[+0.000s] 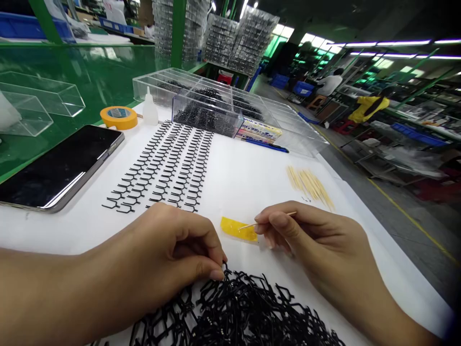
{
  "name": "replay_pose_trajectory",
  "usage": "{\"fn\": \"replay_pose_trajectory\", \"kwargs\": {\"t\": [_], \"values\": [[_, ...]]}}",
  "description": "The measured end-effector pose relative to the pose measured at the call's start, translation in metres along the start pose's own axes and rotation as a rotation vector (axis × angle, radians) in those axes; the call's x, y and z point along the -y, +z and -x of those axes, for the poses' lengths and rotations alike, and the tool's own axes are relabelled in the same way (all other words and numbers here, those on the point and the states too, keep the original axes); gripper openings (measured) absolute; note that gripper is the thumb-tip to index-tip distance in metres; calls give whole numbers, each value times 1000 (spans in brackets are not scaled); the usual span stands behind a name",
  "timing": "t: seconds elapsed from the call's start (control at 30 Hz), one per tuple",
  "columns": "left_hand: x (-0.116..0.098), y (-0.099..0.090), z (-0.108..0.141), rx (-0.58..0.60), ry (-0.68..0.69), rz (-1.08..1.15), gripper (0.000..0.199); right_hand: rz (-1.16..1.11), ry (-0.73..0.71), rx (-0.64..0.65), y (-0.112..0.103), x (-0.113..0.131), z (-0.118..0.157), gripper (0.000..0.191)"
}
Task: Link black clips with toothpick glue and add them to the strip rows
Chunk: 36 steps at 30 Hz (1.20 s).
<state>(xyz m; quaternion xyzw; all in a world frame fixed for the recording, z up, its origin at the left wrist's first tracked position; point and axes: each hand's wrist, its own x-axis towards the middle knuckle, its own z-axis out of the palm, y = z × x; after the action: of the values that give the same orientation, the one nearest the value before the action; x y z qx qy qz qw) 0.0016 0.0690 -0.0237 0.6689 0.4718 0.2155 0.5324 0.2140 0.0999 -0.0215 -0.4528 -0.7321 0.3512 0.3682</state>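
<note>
The left hand (169, 259) pinches one black plastic piece (225, 270) between thumb and finger, at the edge of a tangled pile of black pieces (234, 312) in the bottom middle of the frame. The right hand (317, 235) holds a wooden toothpick (283, 216) between its fingers, and the tip is just above a strip of yellow tape (236, 228). Neat rows of black pieces (162, 166) lie on the white sheet (245, 178), and a group of toothpicks (309, 187) lies to the right.
</note>
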Motion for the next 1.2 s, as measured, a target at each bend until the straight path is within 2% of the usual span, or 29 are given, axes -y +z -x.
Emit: {"fn": "replay_pose_trajectory", "kwargs": {"t": [0.3,0.63,0.8,1.03,1.2], "values": [[-2,0,-2,-25,-42,188,4,16,27,28,0,-5,3,19],[1,2,-1,-33,-14,139,10,42,31,25,2,0,1,18],[-1,2,-3,-36,-5,119,7,-55,38,-19,4,6,6,22],[0,2,0,-49,27,82,8,-139,36,92,5,12,13,26],[0,2,0,-56,39,65,9,-151,51,111,7,9,14,25]]}}
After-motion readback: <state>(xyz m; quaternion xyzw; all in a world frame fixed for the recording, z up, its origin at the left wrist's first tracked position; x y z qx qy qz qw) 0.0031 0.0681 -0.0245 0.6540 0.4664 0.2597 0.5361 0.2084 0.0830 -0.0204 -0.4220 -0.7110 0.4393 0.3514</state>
